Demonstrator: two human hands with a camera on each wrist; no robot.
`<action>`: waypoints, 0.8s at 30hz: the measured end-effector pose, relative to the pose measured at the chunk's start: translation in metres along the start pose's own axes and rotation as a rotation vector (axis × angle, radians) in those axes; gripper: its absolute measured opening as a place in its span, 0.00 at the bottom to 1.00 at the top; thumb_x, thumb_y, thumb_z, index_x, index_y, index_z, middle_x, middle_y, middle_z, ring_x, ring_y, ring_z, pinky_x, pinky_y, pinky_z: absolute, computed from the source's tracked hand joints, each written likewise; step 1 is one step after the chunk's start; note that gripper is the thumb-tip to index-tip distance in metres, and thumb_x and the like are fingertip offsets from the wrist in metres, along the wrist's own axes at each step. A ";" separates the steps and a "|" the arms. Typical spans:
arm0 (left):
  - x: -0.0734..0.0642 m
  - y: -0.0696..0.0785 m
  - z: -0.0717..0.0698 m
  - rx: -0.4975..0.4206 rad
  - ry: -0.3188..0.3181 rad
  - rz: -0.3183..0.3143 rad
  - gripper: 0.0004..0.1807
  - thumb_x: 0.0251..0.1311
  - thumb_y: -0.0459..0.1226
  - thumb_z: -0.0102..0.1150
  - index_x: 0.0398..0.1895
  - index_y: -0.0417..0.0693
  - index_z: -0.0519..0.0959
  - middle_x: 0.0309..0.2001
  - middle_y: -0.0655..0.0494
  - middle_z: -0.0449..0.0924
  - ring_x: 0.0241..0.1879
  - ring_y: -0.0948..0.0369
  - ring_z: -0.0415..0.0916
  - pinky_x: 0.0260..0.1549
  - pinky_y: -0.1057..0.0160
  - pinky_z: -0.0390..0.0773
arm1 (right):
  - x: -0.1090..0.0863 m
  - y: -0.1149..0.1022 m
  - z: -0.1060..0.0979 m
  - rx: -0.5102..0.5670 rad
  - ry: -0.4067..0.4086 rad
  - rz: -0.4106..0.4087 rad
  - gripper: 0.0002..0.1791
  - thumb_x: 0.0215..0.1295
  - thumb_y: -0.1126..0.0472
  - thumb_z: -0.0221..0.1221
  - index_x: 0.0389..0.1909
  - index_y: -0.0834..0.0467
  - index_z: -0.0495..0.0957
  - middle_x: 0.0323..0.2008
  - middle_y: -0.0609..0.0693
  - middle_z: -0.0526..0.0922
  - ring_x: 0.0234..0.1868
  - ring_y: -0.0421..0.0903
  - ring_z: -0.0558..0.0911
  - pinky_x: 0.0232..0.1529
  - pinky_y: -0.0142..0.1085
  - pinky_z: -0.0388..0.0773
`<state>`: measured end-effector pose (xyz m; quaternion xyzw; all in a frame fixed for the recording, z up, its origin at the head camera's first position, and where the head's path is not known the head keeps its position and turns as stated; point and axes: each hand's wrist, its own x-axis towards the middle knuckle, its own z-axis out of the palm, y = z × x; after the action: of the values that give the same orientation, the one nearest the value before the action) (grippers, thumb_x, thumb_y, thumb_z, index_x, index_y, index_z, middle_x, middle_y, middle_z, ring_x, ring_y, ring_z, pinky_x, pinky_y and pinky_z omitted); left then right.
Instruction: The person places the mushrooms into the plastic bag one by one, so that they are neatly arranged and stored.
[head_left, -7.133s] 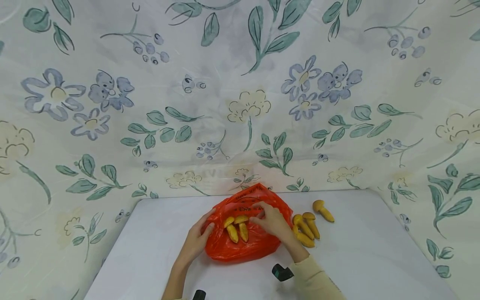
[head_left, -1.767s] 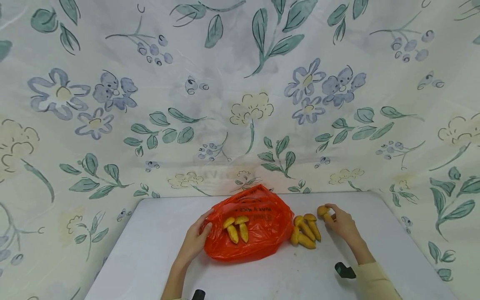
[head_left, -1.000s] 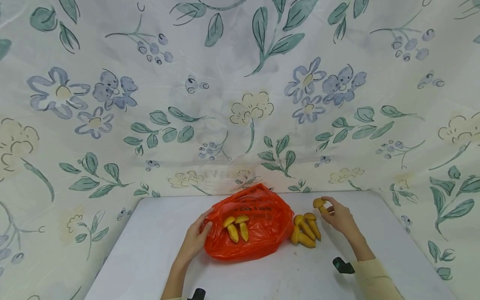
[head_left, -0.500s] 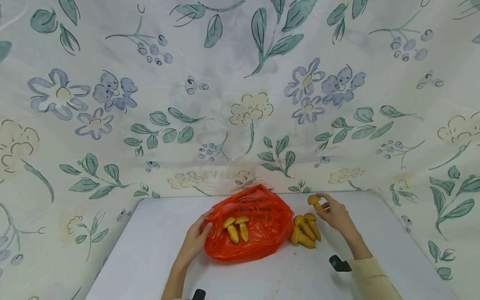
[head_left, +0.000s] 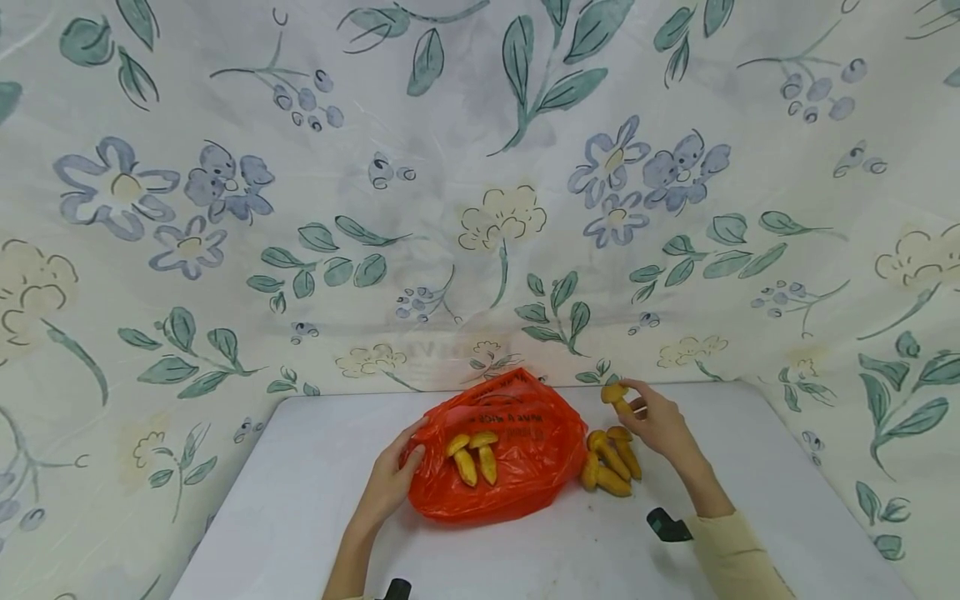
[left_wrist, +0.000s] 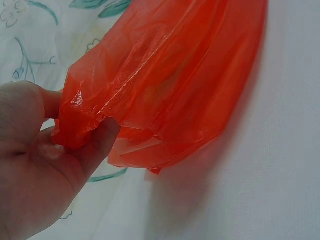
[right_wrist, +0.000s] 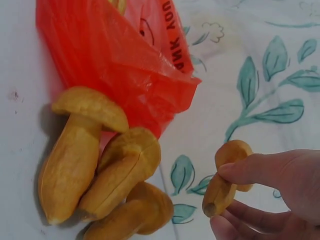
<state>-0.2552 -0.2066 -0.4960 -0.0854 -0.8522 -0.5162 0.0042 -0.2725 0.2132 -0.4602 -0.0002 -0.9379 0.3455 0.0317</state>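
A red plastic bag (head_left: 525,467) lies on the table with its mouth spread, two yellow-brown mushrooms (head_left: 473,458) in its opening. My left hand (head_left: 392,477) grips the bag's left edge; the left wrist view shows the thin plastic (left_wrist: 150,90) between thumb and fingers. At the bag's upper right, my right hand (head_left: 657,418) pinches a mushroom (head_left: 615,395) by its stem, cap turned toward the bag. In the right wrist view this mushroom (right_wrist: 220,190) sits between thumb and fingers. Three more mushrooms (head_left: 611,461) lie close together against the bag's right side.
The white table (head_left: 300,500) ends at the back against a hanging floral sheet (head_left: 450,125), which also covers both sides. Black wrist cameras (head_left: 667,527) sit below each hand, near the pale sleeves. Dark printing shows on the bag.
My right hand went from over the bag to the separate mushroom on the right, picked it up by the stem, and has carried it leftward toward the bag. My left hand keeps its hold.
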 end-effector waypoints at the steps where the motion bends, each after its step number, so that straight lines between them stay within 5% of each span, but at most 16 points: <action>1: 0.000 0.000 0.000 -0.001 -0.001 0.000 0.26 0.72 0.33 0.48 0.72 0.55 0.65 0.72 0.50 0.65 0.73 0.49 0.61 0.67 0.48 0.67 | 0.000 -0.002 0.000 0.003 -0.001 -0.002 0.31 0.66 0.62 0.60 0.69 0.56 0.64 0.48 0.65 0.82 0.43 0.55 0.83 0.42 0.44 0.86; 14: 0.000 0.000 0.001 0.005 0.000 -0.001 0.26 0.72 0.34 0.49 0.72 0.54 0.64 0.72 0.49 0.65 0.73 0.48 0.61 0.67 0.47 0.68 | -0.003 -0.025 0.005 0.040 -0.014 -0.021 0.31 0.66 0.61 0.61 0.69 0.53 0.64 0.49 0.62 0.82 0.45 0.54 0.82 0.35 0.39 0.86; 24: 0.001 -0.001 0.001 0.004 -0.009 -0.002 0.26 0.72 0.34 0.48 0.72 0.55 0.64 0.72 0.49 0.65 0.73 0.48 0.60 0.68 0.47 0.66 | -0.002 -0.044 0.009 0.054 -0.011 -0.026 0.31 0.66 0.60 0.61 0.69 0.52 0.64 0.51 0.62 0.81 0.48 0.56 0.82 0.41 0.42 0.87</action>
<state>-0.2562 -0.2063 -0.4970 -0.0869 -0.8532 -0.5142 -0.0002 -0.2704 0.1738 -0.4384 0.0148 -0.9283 0.3702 0.0313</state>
